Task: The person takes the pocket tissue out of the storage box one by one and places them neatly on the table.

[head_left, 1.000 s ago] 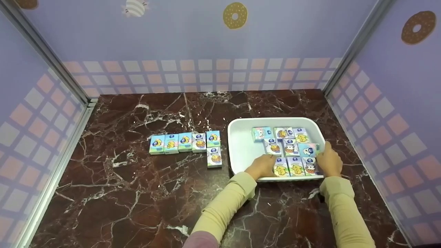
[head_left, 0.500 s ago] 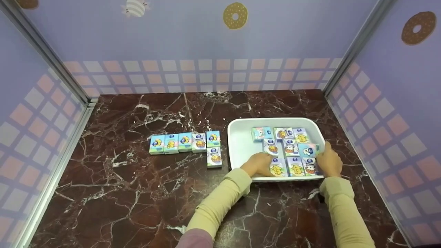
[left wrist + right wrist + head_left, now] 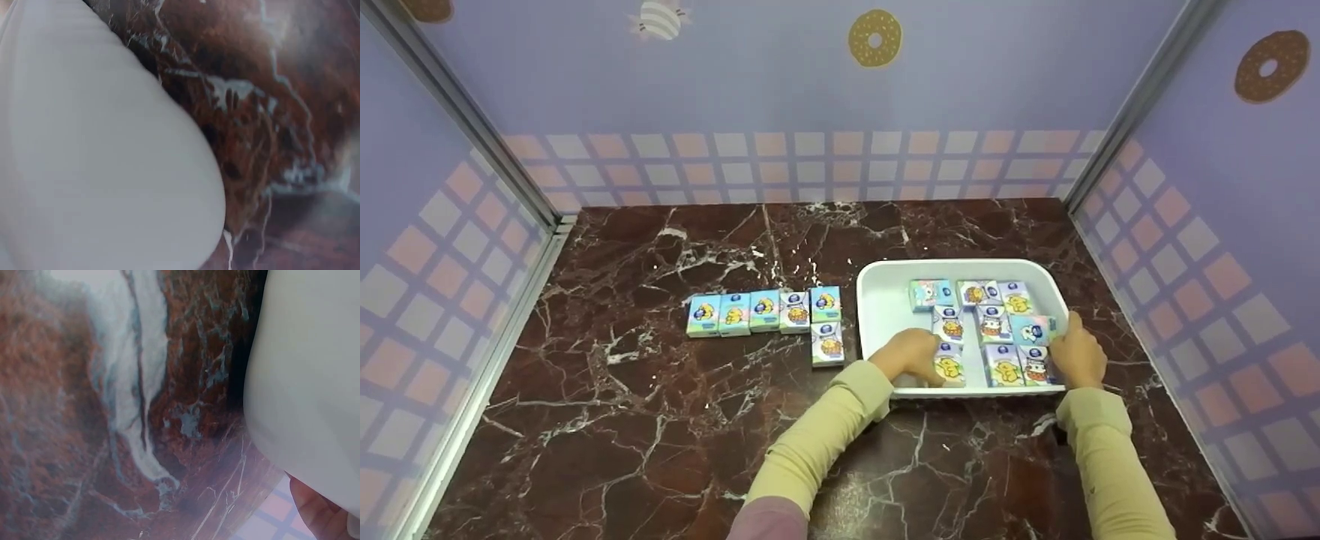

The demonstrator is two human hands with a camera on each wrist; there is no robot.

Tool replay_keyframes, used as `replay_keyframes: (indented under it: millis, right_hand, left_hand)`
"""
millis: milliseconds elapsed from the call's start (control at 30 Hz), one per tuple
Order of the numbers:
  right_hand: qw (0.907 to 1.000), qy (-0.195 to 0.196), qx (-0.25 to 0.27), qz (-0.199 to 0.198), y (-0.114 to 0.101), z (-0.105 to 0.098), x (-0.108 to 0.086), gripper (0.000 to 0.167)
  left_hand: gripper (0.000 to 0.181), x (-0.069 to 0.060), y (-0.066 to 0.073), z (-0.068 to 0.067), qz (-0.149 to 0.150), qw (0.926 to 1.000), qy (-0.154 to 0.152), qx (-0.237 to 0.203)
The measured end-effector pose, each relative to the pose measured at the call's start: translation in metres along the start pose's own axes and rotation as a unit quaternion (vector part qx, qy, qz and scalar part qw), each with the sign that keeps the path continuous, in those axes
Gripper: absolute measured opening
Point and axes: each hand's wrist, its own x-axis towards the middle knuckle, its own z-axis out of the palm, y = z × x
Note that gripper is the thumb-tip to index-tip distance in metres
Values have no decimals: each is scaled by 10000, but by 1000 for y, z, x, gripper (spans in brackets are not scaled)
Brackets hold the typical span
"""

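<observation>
While the right hand [image 3: 1078,356] steadies the tray [image 3: 891,309] at center right, the left hand [image 3: 906,355] has just drawn the near box [image 3: 949,369] leftward along the lower edge. It stood against the middle box [image 3: 1003,365] a second ago; now a strip of white floor lies between them. The inner box [image 3: 949,324], just above the near box, has slid slightly left too and sits straighter. For the work in hand, I take this to mean the near row is split, with one box parted from its neighbors.

The left fingers and thumb appear to be bent around the near box from its left side, close together, though its left edge is hidden; the left wrist view shows no fingertips. The right hand curls over the right rim, and its fingers show at lower right of the right wrist view.

The inner box almost meets the near box's upper end, so it stands in the way of any upward push. The left hand and sleeve [image 3: 817,439] cover the tray's lower left corner. The corner box [image 3: 1035,365] and blue box [image 3: 1031,330] lie beside the right hand. Left of center, outside the tray, six table boxes [image 3: 765,311] lie on the marbled table [image 3: 660,450].
</observation>
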Motion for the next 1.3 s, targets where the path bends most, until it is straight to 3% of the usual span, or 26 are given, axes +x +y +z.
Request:
replay_keyframes:
  millis: [300,700,933,1300]
  right_hand:
    - [9999,62,-18,-86,0,0,0,48]
    - [10000,-7,70,-20,1,0,1,46]
    - [10000,-17,45,13,1,1,1,48]
    - [10000,70,10,-59,1,0,0,50]
  left_hand:
    - [43,-14,-19,-6,165,9995,285,-22]
    - [58,-34,-39,-19,359,9962,767,-179]
    - [76,-53,-52,-21,236,9926,1095,-467]
    - [81,-80,-73,-15,100,9808,1693,-964]
